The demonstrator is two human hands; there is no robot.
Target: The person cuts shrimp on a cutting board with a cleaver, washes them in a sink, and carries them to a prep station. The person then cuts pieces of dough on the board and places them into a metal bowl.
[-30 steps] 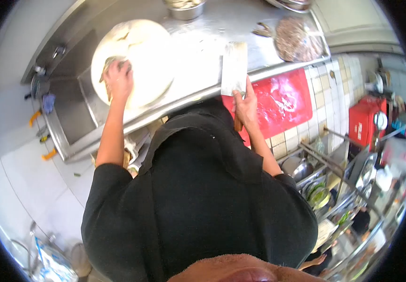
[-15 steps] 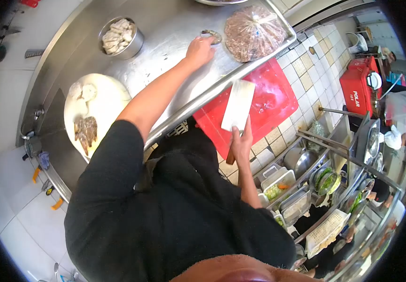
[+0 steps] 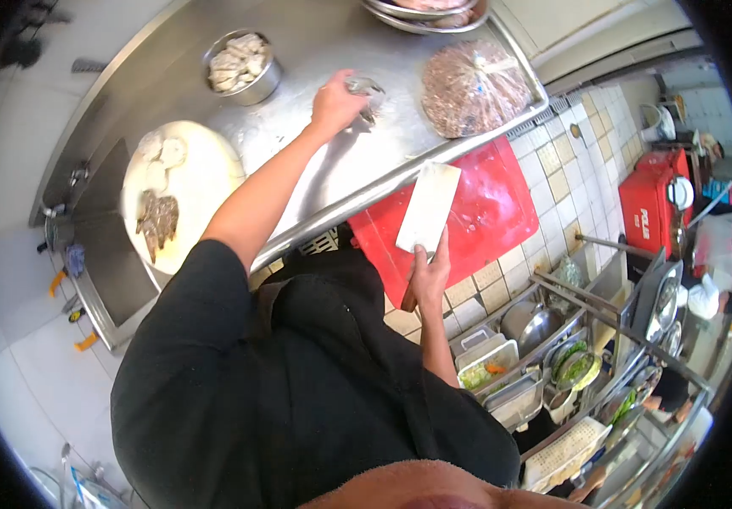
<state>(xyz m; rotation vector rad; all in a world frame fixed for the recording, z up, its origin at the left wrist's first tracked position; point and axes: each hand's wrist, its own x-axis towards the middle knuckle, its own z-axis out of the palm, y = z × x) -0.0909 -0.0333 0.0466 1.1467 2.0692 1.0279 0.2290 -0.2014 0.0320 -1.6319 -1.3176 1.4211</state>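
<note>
My left hand [image 3: 337, 103] reaches over the steel counter [image 3: 324, 51], its fingers closed on a greyish shrimp [image 3: 368, 92]. In my right hand [image 3: 430, 276] is a broad cleaver [image 3: 430, 206], blade up, held by its wooden handle above a red lid or tub [image 3: 493, 204]. The round white cutting board [image 3: 205, 170] bears dark shrimp [image 3: 157, 222] and pale peeled pieces [image 3: 162, 151]. Behind it stands a metal bowl [image 3: 256, 86] of pale pieces. A tied clear bag [image 3: 474, 92] of brownish contents lies right of my left hand.
Stacked metal bowls [image 3: 425, 21] stand at the counter's back. A sink [image 3: 107, 246] is at the left. On the right are a rack with food containers [image 3: 489, 360] and a red cooler box [image 3: 653, 199]. Another person's hand [image 3: 588, 485] shows at the lower right.
My left hand left the board for the counter's right part, then drew back left with a shrimp in its fingers. The cleaver stays in my right hand. The view has shifted.
</note>
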